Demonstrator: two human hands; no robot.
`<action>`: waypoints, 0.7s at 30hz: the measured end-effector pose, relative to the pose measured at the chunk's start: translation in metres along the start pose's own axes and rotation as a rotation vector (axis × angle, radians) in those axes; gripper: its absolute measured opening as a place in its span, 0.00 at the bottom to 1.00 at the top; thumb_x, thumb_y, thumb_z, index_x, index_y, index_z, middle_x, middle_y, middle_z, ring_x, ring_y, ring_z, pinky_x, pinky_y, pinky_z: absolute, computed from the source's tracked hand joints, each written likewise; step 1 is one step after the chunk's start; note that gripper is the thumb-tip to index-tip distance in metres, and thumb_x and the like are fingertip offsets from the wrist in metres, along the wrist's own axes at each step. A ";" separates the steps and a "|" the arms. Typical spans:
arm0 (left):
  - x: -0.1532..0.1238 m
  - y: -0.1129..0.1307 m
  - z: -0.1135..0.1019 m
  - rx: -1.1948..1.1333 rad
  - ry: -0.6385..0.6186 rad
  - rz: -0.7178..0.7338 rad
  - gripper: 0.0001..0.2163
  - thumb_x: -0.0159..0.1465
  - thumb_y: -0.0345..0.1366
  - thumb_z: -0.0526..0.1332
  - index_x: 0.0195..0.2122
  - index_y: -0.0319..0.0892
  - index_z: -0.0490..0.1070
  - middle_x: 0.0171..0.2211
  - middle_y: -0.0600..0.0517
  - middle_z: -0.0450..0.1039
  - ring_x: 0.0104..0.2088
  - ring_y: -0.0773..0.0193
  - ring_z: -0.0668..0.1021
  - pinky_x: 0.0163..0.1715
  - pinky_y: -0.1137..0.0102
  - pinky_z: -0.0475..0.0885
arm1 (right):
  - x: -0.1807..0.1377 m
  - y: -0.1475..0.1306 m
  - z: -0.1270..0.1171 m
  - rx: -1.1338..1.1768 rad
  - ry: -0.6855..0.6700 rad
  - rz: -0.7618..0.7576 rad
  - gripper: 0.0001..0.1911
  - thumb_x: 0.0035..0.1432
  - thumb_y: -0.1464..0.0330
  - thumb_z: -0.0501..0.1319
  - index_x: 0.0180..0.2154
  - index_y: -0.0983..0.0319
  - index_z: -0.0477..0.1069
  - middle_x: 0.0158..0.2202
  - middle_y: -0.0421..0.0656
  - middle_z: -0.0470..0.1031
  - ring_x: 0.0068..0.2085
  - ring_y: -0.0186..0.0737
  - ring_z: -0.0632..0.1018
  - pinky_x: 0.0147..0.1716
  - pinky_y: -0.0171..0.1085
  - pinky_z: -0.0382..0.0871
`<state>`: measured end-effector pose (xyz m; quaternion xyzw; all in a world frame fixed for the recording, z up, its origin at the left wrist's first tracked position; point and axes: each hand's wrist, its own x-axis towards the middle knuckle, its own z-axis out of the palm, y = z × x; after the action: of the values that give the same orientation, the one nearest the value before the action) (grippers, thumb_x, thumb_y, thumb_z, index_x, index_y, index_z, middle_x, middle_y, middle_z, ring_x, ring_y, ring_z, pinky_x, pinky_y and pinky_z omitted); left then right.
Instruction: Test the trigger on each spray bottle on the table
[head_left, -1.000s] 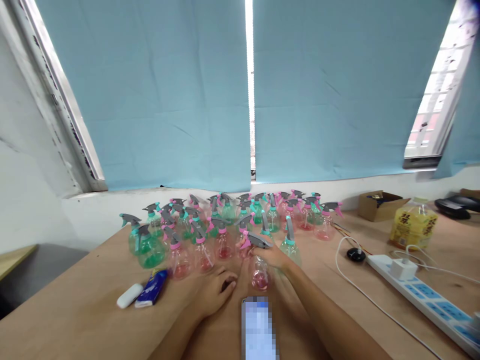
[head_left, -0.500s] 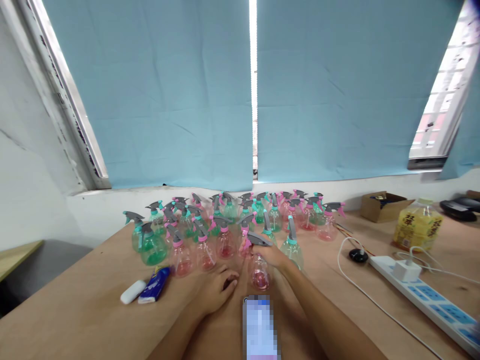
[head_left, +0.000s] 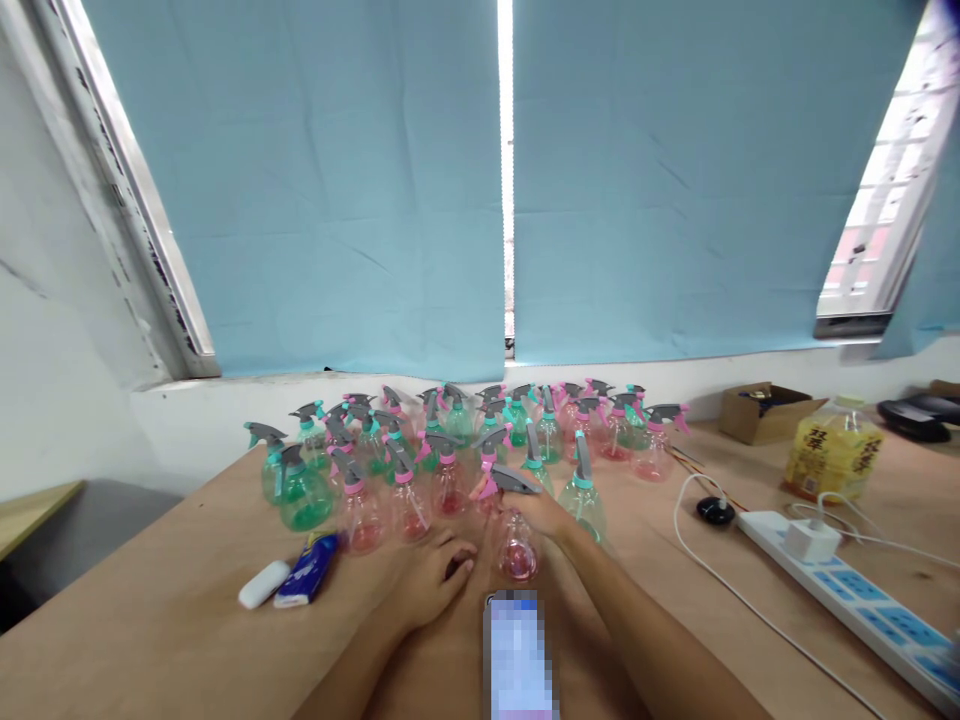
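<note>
My right hand is closed around the neck of a clear pink spray bottle, just below its grey and pink trigger head. That bottle stands upright near the front of the group, its base at the table. To its left, my left hand rests on the wooden table with loosely bent fingers and the thumb apart, holding nothing. Close ahead of it are a pink spray bottle and another pink one. A green-collared spray bottle stands just beyond my right forearm.
Several more pink and green spray bottles crowd the table toward the wall. A phone lies in front of me. At left are a blue packet and a white case. At right are a power strip, a yellow-labelled jug and a cardboard box.
The held spray bottle's head has shifted very slightly left with my right hand. My left hand stays in place on the table.
</note>
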<state>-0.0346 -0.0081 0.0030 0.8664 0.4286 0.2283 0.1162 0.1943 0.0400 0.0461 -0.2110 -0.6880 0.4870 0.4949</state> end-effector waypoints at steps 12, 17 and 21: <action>0.000 0.003 -0.002 -0.001 0.007 -0.002 0.12 0.69 0.43 0.54 0.45 0.48 0.75 0.43 0.50 0.75 0.43 0.58 0.76 0.46 0.65 0.69 | 0.000 0.000 0.003 0.017 -0.003 0.031 0.12 0.42 0.74 0.55 0.29 0.60 0.74 0.27 0.39 0.75 0.29 0.36 0.73 0.29 0.34 0.67; -0.001 0.002 -0.002 -0.003 0.000 0.002 0.12 0.69 0.43 0.53 0.45 0.48 0.75 0.43 0.49 0.75 0.43 0.58 0.76 0.46 0.66 0.70 | 0.000 0.001 0.003 0.014 0.017 0.041 0.13 0.41 0.74 0.56 0.30 0.59 0.75 0.28 0.38 0.76 0.29 0.36 0.73 0.30 0.35 0.68; -0.001 0.000 0.000 -0.002 0.004 0.001 0.13 0.69 0.43 0.53 0.46 0.48 0.75 0.43 0.49 0.74 0.43 0.57 0.76 0.46 0.65 0.70 | 0.000 0.001 0.004 0.025 0.042 0.056 0.09 0.41 0.74 0.56 0.26 0.59 0.73 0.25 0.39 0.73 0.27 0.36 0.72 0.27 0.34 0.66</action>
<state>-0.0351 -0.0085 0.0026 0.8660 0.4282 0.2305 0.1164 0.1903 0.0386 0.0449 -0.2342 -0.6650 0.5047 0.4982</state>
